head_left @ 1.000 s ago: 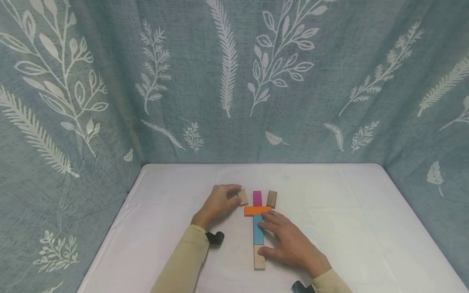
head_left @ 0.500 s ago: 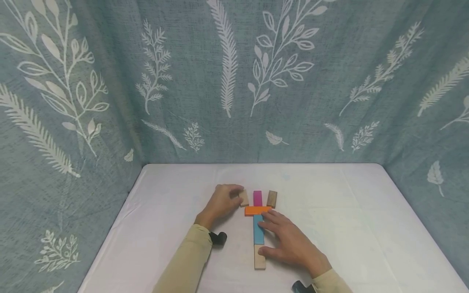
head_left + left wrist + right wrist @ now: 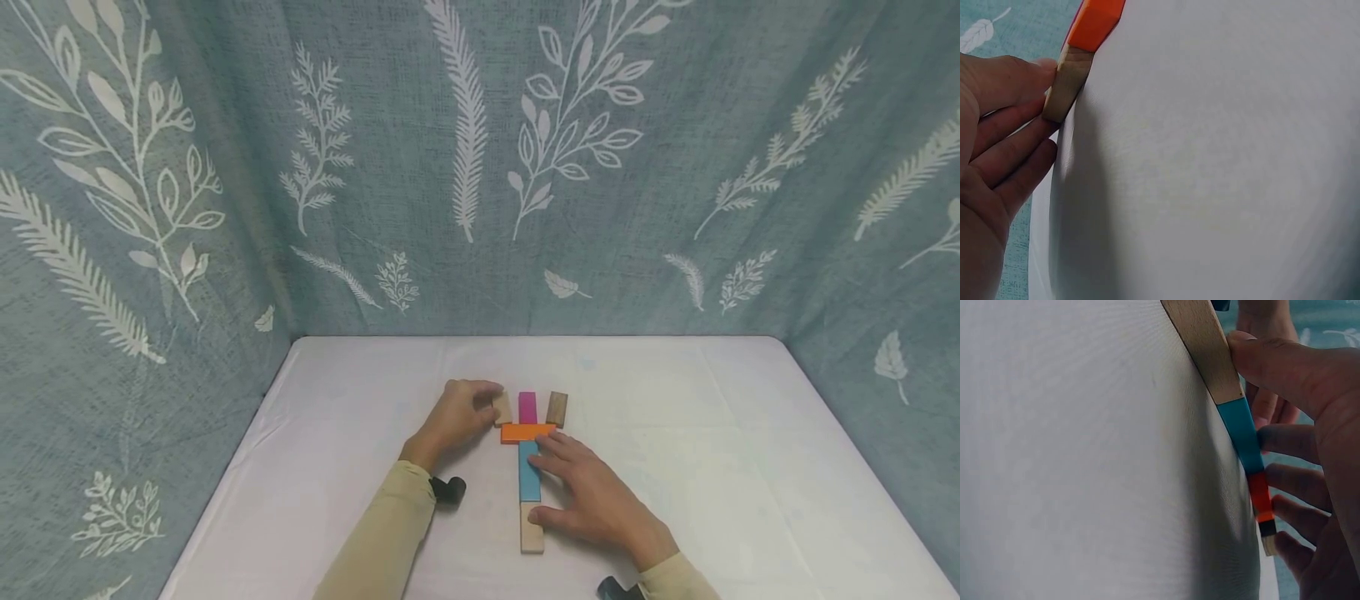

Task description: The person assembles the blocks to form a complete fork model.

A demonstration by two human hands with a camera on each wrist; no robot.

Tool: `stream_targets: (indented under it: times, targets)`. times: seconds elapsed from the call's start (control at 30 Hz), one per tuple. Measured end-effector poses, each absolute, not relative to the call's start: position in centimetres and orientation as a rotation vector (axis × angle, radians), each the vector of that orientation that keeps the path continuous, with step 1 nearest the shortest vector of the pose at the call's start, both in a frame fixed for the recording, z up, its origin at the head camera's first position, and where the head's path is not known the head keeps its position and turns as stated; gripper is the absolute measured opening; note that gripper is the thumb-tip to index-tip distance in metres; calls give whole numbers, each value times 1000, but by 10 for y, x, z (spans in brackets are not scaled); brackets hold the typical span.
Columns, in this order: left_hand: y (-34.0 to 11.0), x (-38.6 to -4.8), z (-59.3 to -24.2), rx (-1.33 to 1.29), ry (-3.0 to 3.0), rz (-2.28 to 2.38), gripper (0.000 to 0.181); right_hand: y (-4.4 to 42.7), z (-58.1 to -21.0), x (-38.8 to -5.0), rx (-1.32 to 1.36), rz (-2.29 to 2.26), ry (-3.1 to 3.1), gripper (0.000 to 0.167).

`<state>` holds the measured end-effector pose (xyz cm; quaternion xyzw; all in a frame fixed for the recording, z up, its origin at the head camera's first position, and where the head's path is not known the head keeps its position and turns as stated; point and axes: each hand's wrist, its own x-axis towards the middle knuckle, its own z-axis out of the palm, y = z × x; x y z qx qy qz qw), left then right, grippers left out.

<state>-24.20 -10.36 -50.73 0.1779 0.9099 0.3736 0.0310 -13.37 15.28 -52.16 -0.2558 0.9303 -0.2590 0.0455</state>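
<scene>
My left hand [image 3: 453,418] pinches a pale wooden block [image 3: 504,408] between thumb and fingers, at the left end of a flat orange block [image 3: 516,432]. In the left wrist view, that wooden block [image 3: 1069,84] lies against the orange one [image 3: 1096,26]. Below the orange block run a blue block [image 3: 528,485] and another pale wooden block [image 3: 532,542], end to end. My right hand [image 3: 596,492] rests over this column with fingers spread. Its thumb touches the lower wooden block [image 3: 1207,347], and its fingertips touch the blue [image 3: 1241,434] and orange blocks [image 3: 1260,494].
A magenta block [image 3: 527,407] stands above the middle of the orange one. Near its right end lies a brown wooden block [image 3: 557,409], slightly tilted. A white cloth covers the table [image 3: 712,467]; a patterned teal curtain [image 3: 420,167] hangs behind and at both sides.
My left hand has slid the pale wooden block slightly to the right and toward me, closer to the orange block. The right hand has stayed in place over the column.
</scene>
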Motion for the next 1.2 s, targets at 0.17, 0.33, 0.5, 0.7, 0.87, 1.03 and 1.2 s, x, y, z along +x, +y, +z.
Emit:
stream_targets:
  times: [0.17,0.33,0.5,0.7,0.87,1.03,1.2]
  targets:
    - [-102,-241,-506,534,2798,1157,37,153,-522,-133,-785,-791,2843,73]
    - [-102,-241,-506,543,2805,1152,36,153,-522,-133,-787,-789,2848,73]
    - [-103,-241,-507,553,2808,1140,37,153,-522,-133,-800,-793,2853,73]
    - [-104,-241,-509,551,2808,1132,38,154,-523,-134,-836,-790,2861,72]
    - [-103,-242,-511,544,2812,1131,39,154,-522,-136,-858,-771,2861,73]
    - [-103,-240,-511,503,2801,1163,41,154,-522,-137,-852,-761,2854,73]
    - [-105,-238,-507,437,2807,1192,44,154,-520,-138,-832,-763,2850,73]
